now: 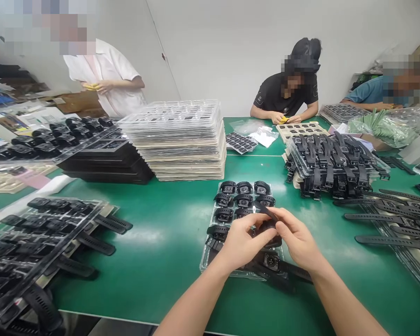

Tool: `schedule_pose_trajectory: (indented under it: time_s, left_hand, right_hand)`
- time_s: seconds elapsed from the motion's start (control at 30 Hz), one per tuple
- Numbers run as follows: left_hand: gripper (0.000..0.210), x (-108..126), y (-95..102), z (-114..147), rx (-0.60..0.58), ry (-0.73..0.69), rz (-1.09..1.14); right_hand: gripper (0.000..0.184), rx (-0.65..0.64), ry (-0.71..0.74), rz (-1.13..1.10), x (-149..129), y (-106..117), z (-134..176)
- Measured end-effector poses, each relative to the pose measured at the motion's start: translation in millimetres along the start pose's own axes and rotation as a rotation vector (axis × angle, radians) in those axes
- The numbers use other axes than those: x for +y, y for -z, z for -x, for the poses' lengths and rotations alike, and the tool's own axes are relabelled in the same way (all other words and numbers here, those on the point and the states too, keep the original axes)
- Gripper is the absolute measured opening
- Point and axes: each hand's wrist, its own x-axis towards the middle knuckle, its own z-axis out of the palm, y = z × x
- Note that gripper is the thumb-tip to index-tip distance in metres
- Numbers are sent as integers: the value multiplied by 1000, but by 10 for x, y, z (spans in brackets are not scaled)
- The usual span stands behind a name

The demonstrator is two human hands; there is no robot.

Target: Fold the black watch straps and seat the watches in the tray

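Both hands meet over a clear plastic tray (206, 261) holding rows of black smartwatches. Between them is one black smartwatch (266, 211), its strap bent up into a curve. My left hand (243, 238) pinches it from the left, with thumb and fingers closed. From the right, my right hand (296, 235) grips it too, thumb pressed against the strap. Much of that watch's body is hidden by my fingers. Just below my hands another smartwatch (272, 261) lies with its sensor back up and its strap stretched out to the right. Watches farther up the tray have their straps curled closed.
Left and right stand stacked trays of watches (56, 238), (329, 161), straps hanging over their edges. A tall stack of clear trays (182, 144) and black trays (108, 163) stand behind. Across the green table (154, 252), several people handle small items.
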Motion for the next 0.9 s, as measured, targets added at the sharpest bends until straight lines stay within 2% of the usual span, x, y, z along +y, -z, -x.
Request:
schedule_pose_trajectory:
  time_s: [0.2, 0.37, 0.47, 0.53, 0.63, 0.7, 0.8, 0.9]
  left_hand:
    - [24, -6, 42, -14, 10, -112, -120]
    - [20, -35, 65, -19, 9, -122, -139]
    - [20, -52, 78, -26, 0, -114, -126]
    - [22, -64, 83, -31, -6, -110, -123]
    - [20, -69, 79, -30, -42, -108, -149]
    - [16, -62, 69, -22, -88, -121, -176]
    - [15, -40, 62, -6, -133, -142, -175]
    - [20, -30, 73, 6, -106, -135, -154]
  right_hand:
    - [29, 81, -1, -4, 47, -59, 27]
    - [28, 176, -52, -28, 51, -86, 55]
    - [25, 173, -54, 16, 17, -89, 63]
    - [24, 137, -24, 49, -7, -82, 64]
    - [43, 122, 63, 78, -33, -55, 64]
    - [51, 117, 121, 188, -45, -28, 61]
    - [39, 111, 223, 328, -56, 9, 53]
    - [25, 200, 265, 271, -45, 12, 51]
